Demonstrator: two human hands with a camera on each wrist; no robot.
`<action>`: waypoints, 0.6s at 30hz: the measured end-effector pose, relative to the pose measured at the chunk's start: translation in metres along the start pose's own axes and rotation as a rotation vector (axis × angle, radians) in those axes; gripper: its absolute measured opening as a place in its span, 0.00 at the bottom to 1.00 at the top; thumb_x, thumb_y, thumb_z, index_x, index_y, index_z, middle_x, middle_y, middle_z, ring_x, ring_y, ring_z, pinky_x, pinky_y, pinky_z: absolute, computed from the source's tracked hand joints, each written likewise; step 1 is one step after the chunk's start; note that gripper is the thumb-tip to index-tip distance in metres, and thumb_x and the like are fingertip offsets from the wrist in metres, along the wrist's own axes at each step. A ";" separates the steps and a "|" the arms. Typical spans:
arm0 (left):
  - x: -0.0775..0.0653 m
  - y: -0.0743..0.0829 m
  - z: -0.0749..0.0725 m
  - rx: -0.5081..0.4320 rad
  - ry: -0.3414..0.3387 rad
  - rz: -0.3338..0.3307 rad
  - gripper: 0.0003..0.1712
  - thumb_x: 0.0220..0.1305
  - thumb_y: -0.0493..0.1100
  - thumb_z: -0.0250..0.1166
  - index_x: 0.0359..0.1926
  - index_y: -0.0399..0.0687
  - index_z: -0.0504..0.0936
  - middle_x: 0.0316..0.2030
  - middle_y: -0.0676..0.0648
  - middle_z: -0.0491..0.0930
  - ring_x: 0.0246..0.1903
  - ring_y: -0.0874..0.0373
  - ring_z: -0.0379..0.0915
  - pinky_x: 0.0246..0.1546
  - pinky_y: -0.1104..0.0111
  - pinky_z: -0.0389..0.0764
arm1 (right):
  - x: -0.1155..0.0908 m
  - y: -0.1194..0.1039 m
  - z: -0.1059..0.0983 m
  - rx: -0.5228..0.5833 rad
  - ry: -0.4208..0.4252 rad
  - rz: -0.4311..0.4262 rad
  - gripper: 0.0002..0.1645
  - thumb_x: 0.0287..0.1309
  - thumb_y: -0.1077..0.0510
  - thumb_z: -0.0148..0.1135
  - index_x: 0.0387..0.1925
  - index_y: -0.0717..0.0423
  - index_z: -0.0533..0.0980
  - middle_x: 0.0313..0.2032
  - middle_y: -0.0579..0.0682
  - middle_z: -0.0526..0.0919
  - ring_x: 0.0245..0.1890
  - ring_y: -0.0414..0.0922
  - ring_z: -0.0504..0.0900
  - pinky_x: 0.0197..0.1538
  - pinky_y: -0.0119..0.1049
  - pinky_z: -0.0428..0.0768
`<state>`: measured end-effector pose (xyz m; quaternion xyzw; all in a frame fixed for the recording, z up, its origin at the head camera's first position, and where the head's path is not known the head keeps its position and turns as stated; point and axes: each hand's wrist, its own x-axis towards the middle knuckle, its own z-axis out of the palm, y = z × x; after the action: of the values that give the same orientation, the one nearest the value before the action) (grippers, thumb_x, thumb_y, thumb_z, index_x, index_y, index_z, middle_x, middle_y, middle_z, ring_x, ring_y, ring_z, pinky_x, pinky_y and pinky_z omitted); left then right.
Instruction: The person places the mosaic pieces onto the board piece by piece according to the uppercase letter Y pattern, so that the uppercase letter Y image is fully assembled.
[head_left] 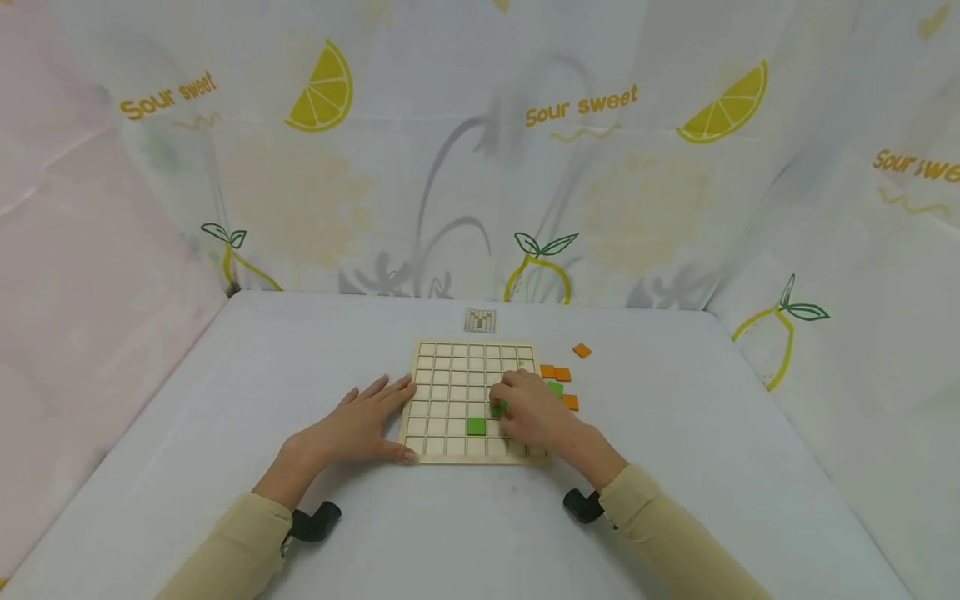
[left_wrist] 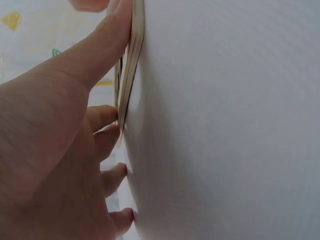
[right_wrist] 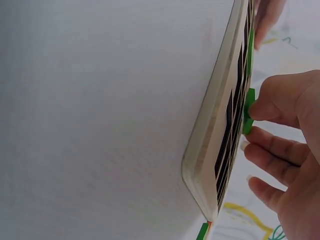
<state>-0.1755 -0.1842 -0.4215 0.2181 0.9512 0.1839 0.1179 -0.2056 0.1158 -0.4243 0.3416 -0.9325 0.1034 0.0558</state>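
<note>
A square wooden grid board (head_left: 465, 458) lies on the white table, most of its cells bare. My left hand (head_left: 356, 423) touches the board's left side with its fingers spread, the thumb at the near corner. Over the right half of the board, my right hand (head_left: 536, 408) pinches a green square tile (right_wrist: 248, 112) between thumb and fingers. In the right wrist view that tile stands tilted at the board's surface. Another green tile (head_left: 476, 427) sits in a cell just left of the right hand, which covers several cells.
To the board's right lie several orange tiles (head_left: 582, 351) and a green tile (head_left: 555, 388), some partly behind the right hand. A small card with a coloured grid pattern (head_left: 480, 320) lies beyond the far edge. Lemon-printed cloth (head_left: 420, 150) walls off the table's back and sides.
</note>
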 end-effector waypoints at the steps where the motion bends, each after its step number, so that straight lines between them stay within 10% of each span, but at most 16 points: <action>1: 0.000 0.000 0.000 -0.002 -0.001 -0.001 0.64 0.49 0.71 0.71 0.78 0.48 0.54 0.79 0.46 0.49 0.78 0.35 0.40 0.71 0.31 0.44 | 0.001 -0.001 0.000 -0.002 -0.008 0.005 0.13 0.51 0.67 0.62 0.37 0.48 0.82 0.34 0.43 0.78 0.33 0.41 0.68 0.41 0.34 0.71; 18: 0.000 -0.001 0.000 -0.015 -0.002 -0.007 0.64 0.49 0.71 0.71 0.78 0.48 0.53 0.79 0.47 0.49 0.78 0.36 0.39 0.71 0.32 0.43 | 0.007 -0.010 -0.004 0.050 -0.071 0.018 0.12 0.56 0.63 0.64 0.42 0.47 0.83 0.36 0.41 0.78 0.38 0.40 0.69 0.45 0.34 0.72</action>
<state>-0.1757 -0.1848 -0.4215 0.2140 0.9504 0.1906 0.1213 -0.2044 0.1046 -0.4179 0.3380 -0.9340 0.1152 0.0132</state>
